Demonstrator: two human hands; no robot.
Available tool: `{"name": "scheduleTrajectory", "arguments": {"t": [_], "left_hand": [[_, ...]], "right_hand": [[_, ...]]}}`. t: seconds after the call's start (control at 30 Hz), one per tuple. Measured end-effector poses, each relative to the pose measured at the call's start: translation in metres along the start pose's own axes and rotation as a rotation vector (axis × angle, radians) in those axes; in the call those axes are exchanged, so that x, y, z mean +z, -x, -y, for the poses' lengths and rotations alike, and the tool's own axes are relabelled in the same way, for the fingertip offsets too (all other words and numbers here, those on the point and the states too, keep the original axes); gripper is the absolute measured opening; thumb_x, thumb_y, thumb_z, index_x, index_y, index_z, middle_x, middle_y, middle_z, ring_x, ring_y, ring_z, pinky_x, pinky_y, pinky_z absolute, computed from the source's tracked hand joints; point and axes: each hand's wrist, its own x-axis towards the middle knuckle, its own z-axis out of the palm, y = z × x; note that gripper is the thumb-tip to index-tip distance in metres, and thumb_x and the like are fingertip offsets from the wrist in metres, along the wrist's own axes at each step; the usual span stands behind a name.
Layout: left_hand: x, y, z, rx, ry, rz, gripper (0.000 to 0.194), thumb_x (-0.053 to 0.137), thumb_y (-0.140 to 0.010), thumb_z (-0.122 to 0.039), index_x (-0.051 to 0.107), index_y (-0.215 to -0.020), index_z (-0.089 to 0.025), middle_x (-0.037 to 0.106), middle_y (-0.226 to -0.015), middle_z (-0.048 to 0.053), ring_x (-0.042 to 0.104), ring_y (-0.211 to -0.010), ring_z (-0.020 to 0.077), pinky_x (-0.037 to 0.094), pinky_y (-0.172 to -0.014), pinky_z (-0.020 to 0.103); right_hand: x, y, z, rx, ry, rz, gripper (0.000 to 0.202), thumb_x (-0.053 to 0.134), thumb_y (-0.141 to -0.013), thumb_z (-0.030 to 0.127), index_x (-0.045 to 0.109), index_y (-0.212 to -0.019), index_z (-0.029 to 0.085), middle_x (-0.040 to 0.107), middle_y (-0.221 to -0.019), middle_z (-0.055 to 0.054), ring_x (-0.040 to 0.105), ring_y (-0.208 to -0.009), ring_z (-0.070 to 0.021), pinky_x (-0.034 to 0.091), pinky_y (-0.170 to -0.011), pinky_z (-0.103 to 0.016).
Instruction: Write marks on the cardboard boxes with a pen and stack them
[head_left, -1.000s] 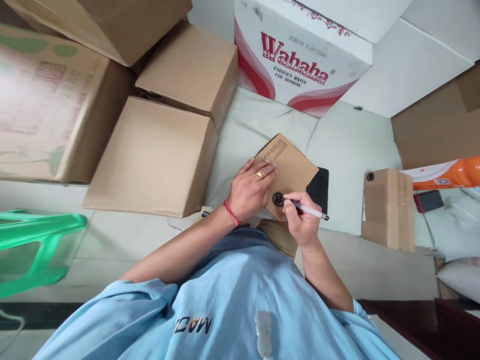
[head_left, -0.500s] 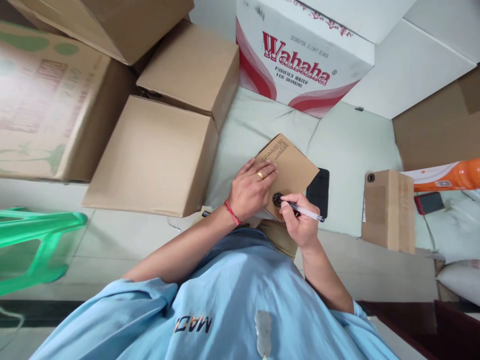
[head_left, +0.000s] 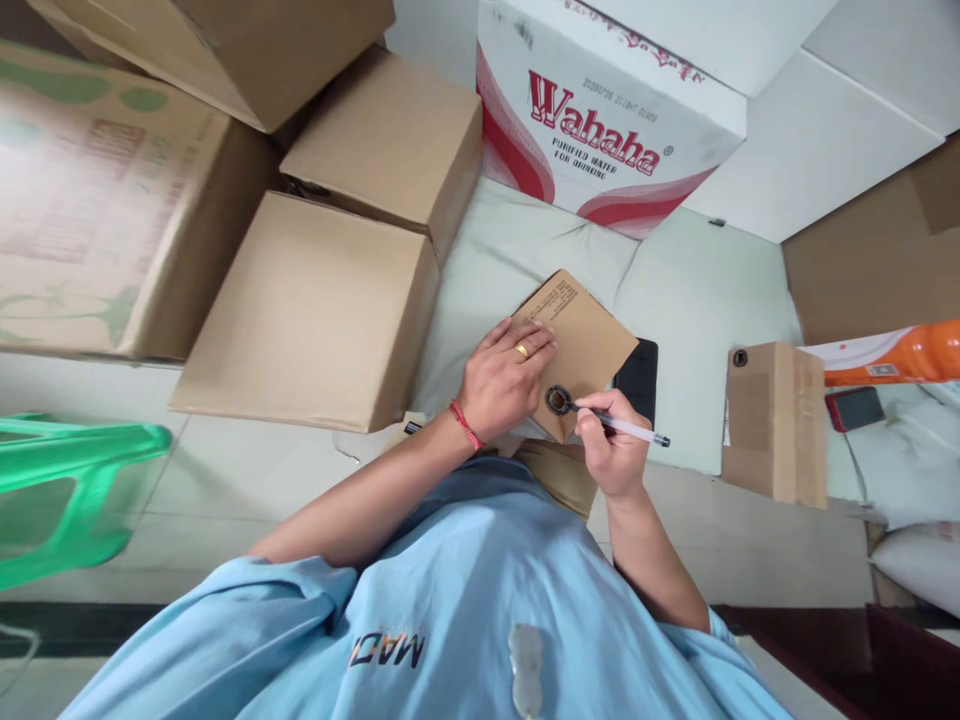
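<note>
A brown cardboard piece (head_left: 596, 335) with printed text near its far corner lies in front of me. My left hand (head_left: 504, 375), with a gold ring and a red wrist cord, rests flat on its left side, fingers stretched out. A thick black ring mark (head_left: 559, 400) shows near the cardboard's near corner. Between thumb and fingers my right hand (head_left: 615, 445) grips a pen (head_left: 626, 428) with a clear barrel. The pen's tip is at the right edge of the ring. Partly under the cardboard's right corner is a dark phone (head_left: 643, 380).
Several brown boxes (head_left: 315, 310) stand at the left, above a green plastic stool (head_left: 82, 490). A white and red water carton (head_left: 607, 120) is at the back. To the right are a small taped box (head_left: 772, 420), an orange bottle (head_left: 930, 352) and a red-edged device (head_left: 856, 408).
My right hand and the pen have shifted slightly right and toward me, uncovering the black ring mark. My left hand and the cardboard are in nearly the same place.
</note>
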Motion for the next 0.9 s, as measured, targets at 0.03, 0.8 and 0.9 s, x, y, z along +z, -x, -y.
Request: {"name": "scheduleTrajectory", "arguments": {"t": [0.03,0.8,0.9], "left_hand": [[0.0,0.0,0.0,-0.003,0.0,0.001,0.043,0.055,-0.095,-0.012,0.079,-0.131,-0.017,0.08,-0.139,0.012,0.072,-0.139,0.0291,0.049,-0.127,0.053],[0.001,0.0,-0.001,0.012,-0.012,-0.033,0.041,0.055,-0.096,-0.012,0.079,-0.129,-0.017,0.081,-0.138,0.011,0.073,-0.137,0.0286,0.051,-0.125,0.052],[0.001,0.0,-0.001,-0.013,0.004,-0.003,0.042,0.055,-0.097,-0.013,0.079,-0.13,-0.018,0.08,-0.139,0.011,0.071,-0.14,0.0282,0.049,-0.127,0.052]], "right_hand": [[0.001,-0.001,0.0,0.006,-0.001,0.0,0.012,0.063,-0.097,0.027,0.073,-0.091,0.022,0.068,-0.06,0.004,0.063,-0.049,-0.0122,0.05,-0.053,-0.023],[0.005,0.001,-0.01,0.111,0.031,-0.106,0.013,0.064,-0.094,0.029,0.074,-0.09,0.021,0.07,-0.065,0.003,0.062,-0.053,-0.0122,0.052,-0.057,-0.025],[0.003,0.004,-0.012,0.124,0.028,-0.103,0.012,0.065,-0.093,0.029,0.074,-0.089,0.021,0.068,-0.063,0.004,0.062,-0.052,-0.0124,0.051,-0.056,-0.025]]}}
